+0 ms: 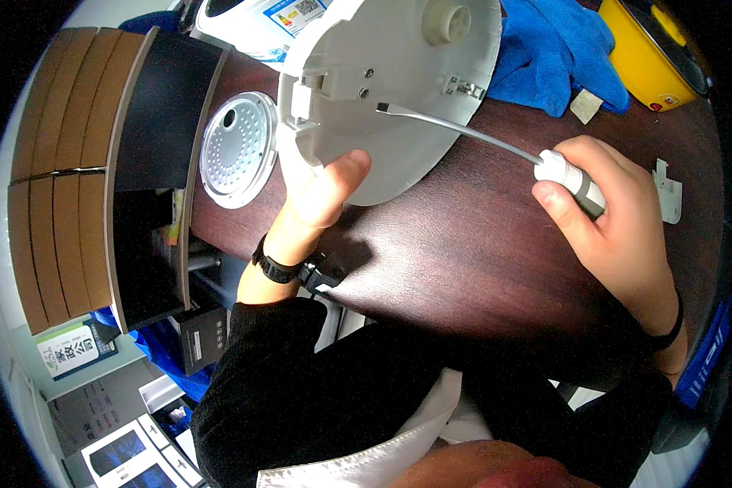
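Note:
My left hand (pixel 331 189) grips the lower edge of a white plastic rice cooker lid (pixel 398 69), its thumb over the inner face. The lid is tilted up, showing small screws, a round boss and a hinge notch. In my right hand (pixel 618 203) is a flat-head screwdriver (pixel 472 132) with a white and grey handle. Its tip lies in front of the lid's inner face, close to two screws; whether it touches cannot be told. Left of the lid lies a round, perforated inner lid plate (pixel 239 150).
Behind the lid stands a white appliance body (pixel 252 23) with a label. A blue cloth (pixel 545 53) and a yellow pot (pixel 657 57) sit at the back right, a small white plastic part (pixel 668 191) at the right. Shelving (pixel 167 114) borders the dark table's left side.

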Tool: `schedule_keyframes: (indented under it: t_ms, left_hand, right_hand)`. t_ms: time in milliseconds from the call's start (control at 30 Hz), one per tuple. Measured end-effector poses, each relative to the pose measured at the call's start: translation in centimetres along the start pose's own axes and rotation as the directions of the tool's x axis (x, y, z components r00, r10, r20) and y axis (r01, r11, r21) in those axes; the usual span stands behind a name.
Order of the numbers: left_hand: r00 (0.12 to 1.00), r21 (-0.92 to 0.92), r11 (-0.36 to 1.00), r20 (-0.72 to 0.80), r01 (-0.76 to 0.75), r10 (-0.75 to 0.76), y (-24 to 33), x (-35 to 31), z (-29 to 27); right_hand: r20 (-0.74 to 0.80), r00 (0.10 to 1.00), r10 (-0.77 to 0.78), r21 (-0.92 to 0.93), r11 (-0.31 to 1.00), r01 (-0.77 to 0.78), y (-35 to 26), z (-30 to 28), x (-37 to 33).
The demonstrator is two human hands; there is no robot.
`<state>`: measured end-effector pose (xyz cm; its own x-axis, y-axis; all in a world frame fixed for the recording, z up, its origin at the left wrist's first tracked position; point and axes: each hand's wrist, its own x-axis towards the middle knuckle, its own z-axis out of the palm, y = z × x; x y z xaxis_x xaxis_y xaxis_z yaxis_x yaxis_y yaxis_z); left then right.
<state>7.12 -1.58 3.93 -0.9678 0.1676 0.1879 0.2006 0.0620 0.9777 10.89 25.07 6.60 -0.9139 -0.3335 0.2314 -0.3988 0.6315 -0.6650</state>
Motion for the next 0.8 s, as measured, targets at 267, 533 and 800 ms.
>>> schedule_keyframes:
  t_ms: [267, 533, 800]
  left_hand:
    - [1.0, -0.035, 0.999, -0.004, -0.028, 0.028, 0.07, -0.16, 0.44]
    - [0.999, -0.002, 1.0, 0.016, -0.029, 0.029, 0.27, -0.19, 0.31]
    - [0.998, -0.032, 0.997, 0.014, -0.066, 0.067, 0.0, -0.18, 0.5]
  right_hand:
    - [-0.031, 0.999, -0.006, 0.013, 1.0, 0.006, 0.09, 0.77, 0.0]
    - [-0.023, 1.0, -0.007, 0.012, 1.0, 0.007, -0.22, 0.76, -0.04]
    - [-0.024, 1.0, -0.003, 0.013, 1.0, 0.004, -0.18, 0.91, -0.17]
